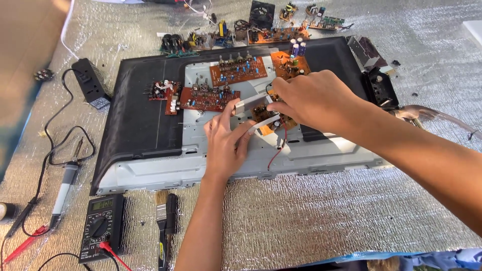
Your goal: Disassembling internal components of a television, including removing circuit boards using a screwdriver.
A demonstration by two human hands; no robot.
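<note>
Left hand (224, 142) and right hand (310, 98) both pinching flat pale ribbon cables (249, 102) over small orange circuit board (266, 116); thin red wire (277, 150) trailing below. Board at centre of grey metal chassis (165, 170). Multimeter (100, 226) just below chassis's lower-left corner.

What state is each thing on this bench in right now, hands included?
Left hand: pinching a flat ribbon cable.
Right hand: fingers closed on a small circuit board.
Red wire: hanging loose from that board.
Multimeter: display lit, red lead plugged in.
Soldering iron: lying flat, untouched.
Brush: lying flat.
Large panel: lying flat with its back opened, boards resting on it.
</note>
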